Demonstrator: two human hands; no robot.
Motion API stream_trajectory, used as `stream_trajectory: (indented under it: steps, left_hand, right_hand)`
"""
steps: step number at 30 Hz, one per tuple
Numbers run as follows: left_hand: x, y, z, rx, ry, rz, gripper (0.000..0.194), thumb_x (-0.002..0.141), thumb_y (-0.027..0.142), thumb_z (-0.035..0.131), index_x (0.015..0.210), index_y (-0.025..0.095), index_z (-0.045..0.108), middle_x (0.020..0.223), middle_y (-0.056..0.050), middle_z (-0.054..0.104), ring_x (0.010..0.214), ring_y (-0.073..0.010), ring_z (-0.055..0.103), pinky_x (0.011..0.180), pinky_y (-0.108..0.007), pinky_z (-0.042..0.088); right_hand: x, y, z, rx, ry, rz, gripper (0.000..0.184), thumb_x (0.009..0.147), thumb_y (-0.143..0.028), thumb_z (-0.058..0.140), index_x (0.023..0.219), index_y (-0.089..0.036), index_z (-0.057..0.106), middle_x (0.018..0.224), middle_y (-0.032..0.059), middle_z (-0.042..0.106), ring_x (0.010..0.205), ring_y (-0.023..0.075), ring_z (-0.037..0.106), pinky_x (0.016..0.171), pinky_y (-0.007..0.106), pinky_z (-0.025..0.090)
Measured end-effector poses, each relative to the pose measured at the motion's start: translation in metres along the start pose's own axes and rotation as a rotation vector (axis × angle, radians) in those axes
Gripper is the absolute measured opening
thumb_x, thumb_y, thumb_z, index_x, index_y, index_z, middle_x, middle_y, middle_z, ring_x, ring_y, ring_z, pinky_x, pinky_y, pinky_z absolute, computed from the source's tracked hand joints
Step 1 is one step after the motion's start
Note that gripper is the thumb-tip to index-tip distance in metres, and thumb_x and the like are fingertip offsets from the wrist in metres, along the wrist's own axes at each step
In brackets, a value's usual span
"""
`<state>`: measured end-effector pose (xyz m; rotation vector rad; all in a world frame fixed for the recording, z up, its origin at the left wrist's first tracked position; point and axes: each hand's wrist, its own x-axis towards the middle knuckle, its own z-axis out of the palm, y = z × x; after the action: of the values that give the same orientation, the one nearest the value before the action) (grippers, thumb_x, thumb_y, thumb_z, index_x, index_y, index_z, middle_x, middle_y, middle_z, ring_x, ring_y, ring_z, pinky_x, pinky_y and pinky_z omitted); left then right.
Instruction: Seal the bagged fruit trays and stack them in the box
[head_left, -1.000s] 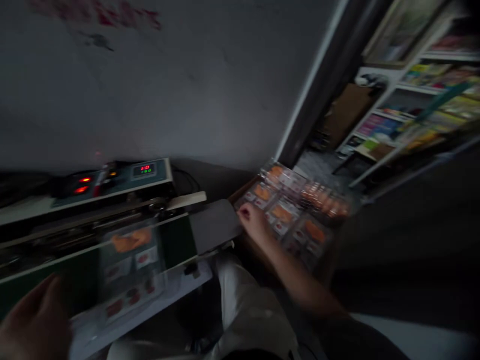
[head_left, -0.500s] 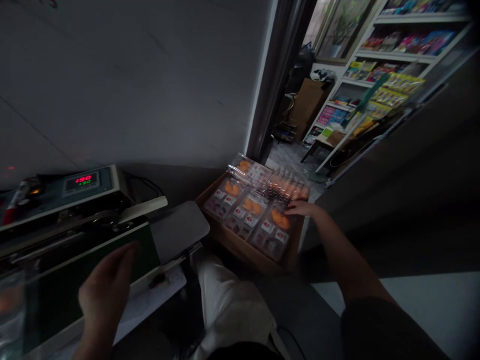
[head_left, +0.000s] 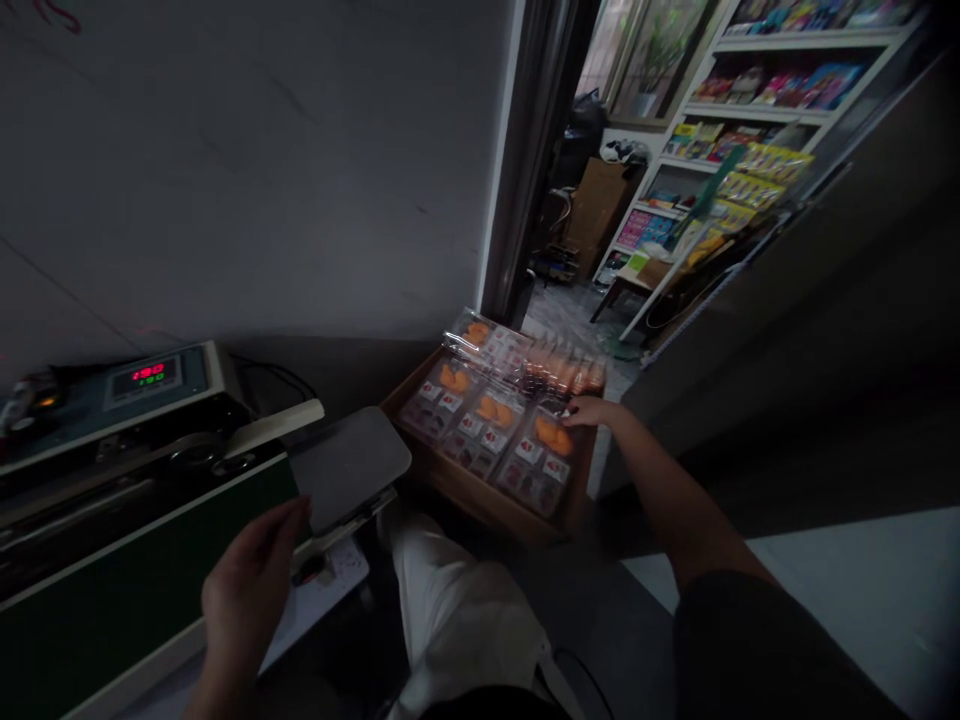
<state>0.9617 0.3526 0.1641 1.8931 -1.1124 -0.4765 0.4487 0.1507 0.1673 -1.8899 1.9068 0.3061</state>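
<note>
My right hand [head_left: 590, 412] reaches into a cardboard box [head_left: 480, 497] at the middle right. Its fingers are closed on the top edge of a clear plastic packet [head_left: 541, 456] that holds orange pieces, small white-and-red labelled squares and dark round items. Similar packets lie beside it, a middle packet [head_left: 484, 432] and a left packet [head_left: 439, 400]. My left hand [head_left: 251, 570] hovers over the green belt [head_left: 157, 580] of a machine, its fingers curled together with nothing visible in them.
The machine's control box [head_left: 150, 385] shows red and green digits. A grey metal plate [head_left: 356, 460] extends from the belt toward the box. Behind the box is a doorway, with a stocked shelf [head_left: 780, 110] and a green-topped pole [head_left: 679, 262] beyond. A grey wall [head_left: 262, 170] stands ahead.
My right fingers have closed on the packet's top edge. My left hand has moved right along the belt. A blurred clear packet at the far left has left the view.
</note>
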Motion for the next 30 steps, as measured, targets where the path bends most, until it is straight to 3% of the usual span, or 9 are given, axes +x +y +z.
stream_trajectory:
  steps: [3,7,11,15,19,23,26,28,30]
  left_hand:
    - [-0.002,-0.008,0.003,0.013,-0.058,0.008,0.038,0.073,0.053,0.058,0.099,0.03,0.072,0.106,-0.001,0.075,0.104,-0.0274,0.067,0.088,-0.035,0.052]
    - [-0.002,0.003,0.01,-0.071,-0.198,0.029,0.038,0.072,0.055,0.062,0.096,0.028,0.073,0.103,-0.004,0.075,0.1,-0.0285,0.067,0.086,-0.036,0.052]
    - [0.0,0.075,0.027,-0.378,-0.45,0.281,0.045,0.065,0.043,0.078,0.107,0.027,0.071,0.119,-0.007,0.07,0.112,-0.029,0.062,0.099,-0.039,0.047]
    - [0.01,0.153,0.042,-0.771,-0.675,0.397,0.1,0.04,0.015,0.092,0.132,0.025,0.056,0.137,-0.011,0.058,0.127,-0.0329,0.051,0.106,-0.041,0.041]
    - [0.023,0.154,0.036,-0.931,-0.706,0.138,0.046,0.057,0.025,0.086,0.099,0.016,0.07,0.094,-0.008,0.071,0.084,-0.0215,0.066,0.078,-0.031,0.052]
    - [0.032,0.1,0.014,-1.015,-0.495,-0.112,0.04,0.058,0.033,0.086,0.089,0.015,0.068,0.078,-0.003,0.068,0.064,-0.014,0.06,0.061,-0.024,0.049]
    - [0.036,0.059,0.0,-1.053,-0.338,-0.212,0.044,0.058,0.034,0.087,0.092,0.017,0.067,0.078,-0.002,0.069,0.063,-0.0143,0.061,0.06,-0.025,0.05]
    - [0.038,0.037,-0.005,-1.063,-0.238,-0.253,0.045,0.058,0.034,0.087,0.094,0.017,0.066,0.081,-0.002,0.07,0.067,-0.0146,0.063,0.062,-0.025,0.052]
    - [0.04,0.021,-0.007,-1.075,-0.156,-0.288,0.05,0.056,0.034,0.088,0.098,0.018,0.065,0.086,-0.003,0.071,0.072,-0.0148,0.065,0.065,-0.024,0.052]
  right_hand:
    - [-0.014,-0.003,-0.01,-0.018,0.033,-0.022,0.012,0.07,-0.023,0.07,0.072,-0.012,0.075,0.074,0.0083,0.071,0.081,0.0244,0.066,0.075,0.029,0.048]
    - [-0.061,-0.018,-0.039,0.042,0.201,-0.212,0.019,0.081,-0.03,0.064,0.089,-0.016,0.074,0.113,0.0108,0.069,0.113,0.0258,0.059,0.094,0.031,0.045]
    - [-0.115,-0.064,-0.075,0.247,0.33,-0.523,0.022,0.078,-0.042,0.07,0.082,-0.02,0.074,0.138,0.0077,0.053,0.13,0.0285,0.047,0.099,0.041,0.043]
    - [-0.138,-0.136,-0.101,0.637,0.415,-0.555,0.028,0.08,-0.042,0.066,0.065,-0.018,0.068,0.116,0.0069,0.065,0.11,0.0256,0.062,0.085,0.045,0.051]
    - [-0.128,-0.208,-0.113,0.76,0.199,-0.759,0.021,0.07,-0.034,0.077,0.066,-0.016,0.067,0.087,0.0038,0.07,0.086,0.0206,0.067,0.075,0.037,0.053]
    - [-0.089,-0.265,-0.077,1.064,0.176,-0.756,0.027,0.071,-0.042,0.076,0.074,-0.018,0.062,0.064,-0.0005,0.064,0.063,0.0152,0.064,0.063,0.03,0.053]
    - [-0.062,-0.304,-0.011,1.394,0.129,-0.654,0.034,0.087,-0.052,0.054,0.099,-0.021,0.061,0.086,0.0051,0.072,0.076,0.0188,0.069,0.067,0.033,0.057]
    - [-0.054,-0.328,0.037,1.326,-0.037,-0.705,0.047,0.086,-0.052,0.056,0.122,-0.022,0.056,0.1,0.0083,0.073,0.085,0.0228,0.07,0.068,0.036,0.058]
    - [-0.051,-0.348,0.076,1.294,0.012,-0.815,0.066,0.083,-0.048,0.062,0.14,-0.025,0.04,0.11,0.0078,0.071,0.096,0.0233,0.069,0.079,0.038,0.057]
